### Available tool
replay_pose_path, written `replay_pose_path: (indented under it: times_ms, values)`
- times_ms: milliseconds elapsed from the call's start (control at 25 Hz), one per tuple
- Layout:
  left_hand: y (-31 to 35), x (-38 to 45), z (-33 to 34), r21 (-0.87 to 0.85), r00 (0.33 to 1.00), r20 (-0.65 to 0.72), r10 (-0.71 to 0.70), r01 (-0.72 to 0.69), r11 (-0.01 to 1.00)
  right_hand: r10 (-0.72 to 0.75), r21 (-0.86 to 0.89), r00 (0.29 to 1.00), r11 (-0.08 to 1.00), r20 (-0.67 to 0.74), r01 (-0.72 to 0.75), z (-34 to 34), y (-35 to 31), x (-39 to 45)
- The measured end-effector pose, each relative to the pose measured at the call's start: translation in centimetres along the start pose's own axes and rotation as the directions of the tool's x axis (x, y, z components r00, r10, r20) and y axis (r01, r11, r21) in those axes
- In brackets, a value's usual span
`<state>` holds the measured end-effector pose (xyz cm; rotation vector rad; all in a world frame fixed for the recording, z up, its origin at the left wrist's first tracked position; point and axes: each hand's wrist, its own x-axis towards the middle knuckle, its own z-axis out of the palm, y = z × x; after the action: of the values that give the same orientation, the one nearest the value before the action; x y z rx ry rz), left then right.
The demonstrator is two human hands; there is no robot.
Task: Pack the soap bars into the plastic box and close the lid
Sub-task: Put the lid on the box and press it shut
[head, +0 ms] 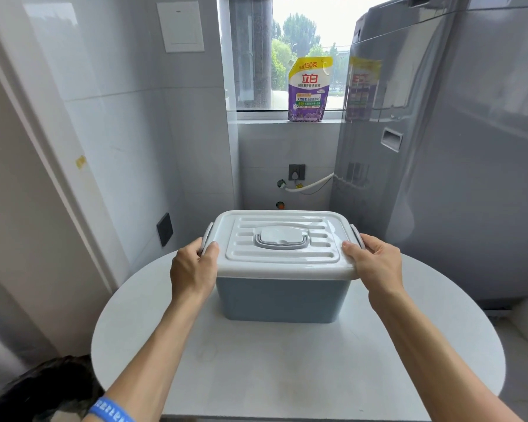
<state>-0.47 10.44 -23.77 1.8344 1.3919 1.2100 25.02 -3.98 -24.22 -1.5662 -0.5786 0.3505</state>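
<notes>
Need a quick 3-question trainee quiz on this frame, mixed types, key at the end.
1. True or false: the white lid sits on the blue plastic box.
2. Where is the left hand? A) on the box's left side latch B) flat on the round table C) on the lid's top handle
3. Fill in: the detergent pouch stands on the window ____.

Key: 1 true; 2 A; 3 sill. The right hand mirrors it on the right latch. No soap bars are visible.
</notes>
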Motion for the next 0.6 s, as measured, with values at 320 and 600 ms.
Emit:
replay_pose_path:
  times_ms: [320,600]
  values:
    - [1.5,1.5,3.2,-0.092,0.998,0.009,-0.064,0.064,0.994,0.042,-0.023,0.999,0.999,-0.012,-0.043,0.4,-0.4,4.3]
    - [1.1,4.6,6.2,-0.175,0.995,0.008,-0.104,0.104,0.979,0.025,-0.109,0.999,0.994,-0.036,-0.029,1.5,-0.2,8.1]
